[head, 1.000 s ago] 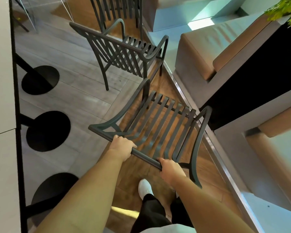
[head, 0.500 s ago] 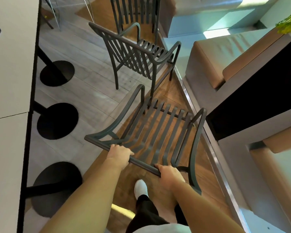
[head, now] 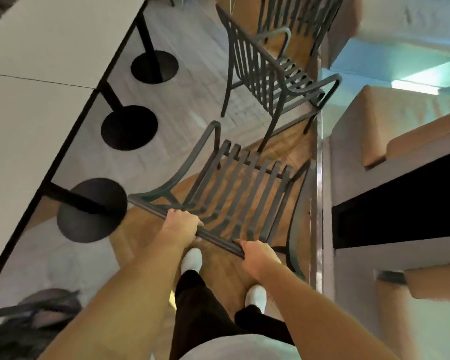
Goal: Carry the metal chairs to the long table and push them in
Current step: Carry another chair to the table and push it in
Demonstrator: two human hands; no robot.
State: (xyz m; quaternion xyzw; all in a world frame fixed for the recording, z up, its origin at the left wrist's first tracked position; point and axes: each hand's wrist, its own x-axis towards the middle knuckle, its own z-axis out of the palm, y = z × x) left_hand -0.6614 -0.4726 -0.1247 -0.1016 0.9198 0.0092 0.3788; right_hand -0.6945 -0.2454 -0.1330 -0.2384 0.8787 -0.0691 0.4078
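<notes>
I hold a dark slatted metal chair [head: 240,188] in front of me by the top rail of its backrest. My left hand [head: 181,224] grips the rail toward its left end, and my right hand [head: 257,257] grips its right end. The seat slats point away from me over the wooden floor. A second metal chair [head: 270,71] stands just beyond it, and part of a third chair [head: 291,14] shows at the top. The long white table [head: 37,81] runs along the left side.
Three black round table bases [head: 129,127] on posts stand under the table edge. Tan cushioned benches [head: 400,120] and a dark table [head: 400,203] line the right, behind a metal floor strip [head: 318,203]. A dark bag [head: 24,328] lies at the bottom left.
The view has swung left, bringing more of the long table into sight. The chair in my hands has turned with me and my grip is unchanged.
</notes>
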